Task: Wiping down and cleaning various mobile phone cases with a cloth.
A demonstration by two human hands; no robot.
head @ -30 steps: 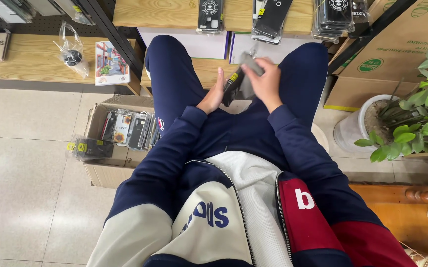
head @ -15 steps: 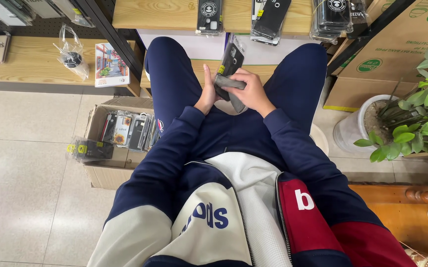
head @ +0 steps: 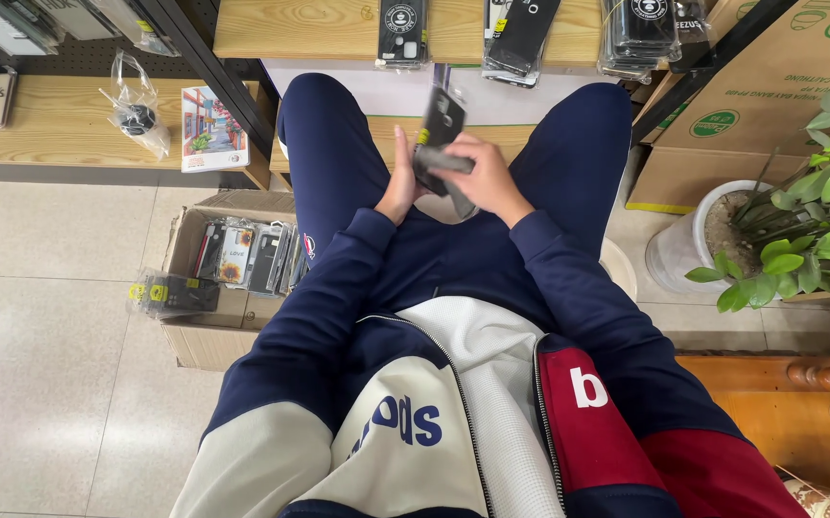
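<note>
We held a black, flat phone case in clear plastic wrapping (head: 439, 125) between our knees, both hands on it. Our right hand (head: 484, 180) had its grip closed over the lower part of the case, fingers curled across a grey piece (head: 445, 163) at the front. Our left hand (head: 401, 187) pressed against the case's left side from behind; how far its fingers wrapped we could not tell, as the case hid them. The case stood nearly upright, tilted a little to the right, its top rising above the grip.

Just beyond the grip ran a light wooden shelf (head: 328, 29) with more black packaged cases (head: 402, 31) hanging along its edge. To the left of the grip and lower, on the pale tiled floor (head: 60, 364), sat an open brown cardboard box (head: 206, 336) packed with cases standing on edge, and one bagged black case (head: 173, 294) lay across its near-left corner. Well to the right of the grip stood a green leafy plant in a white pot (head: 693, 254), beside large brown cartons (head: 770, 86).
</note>
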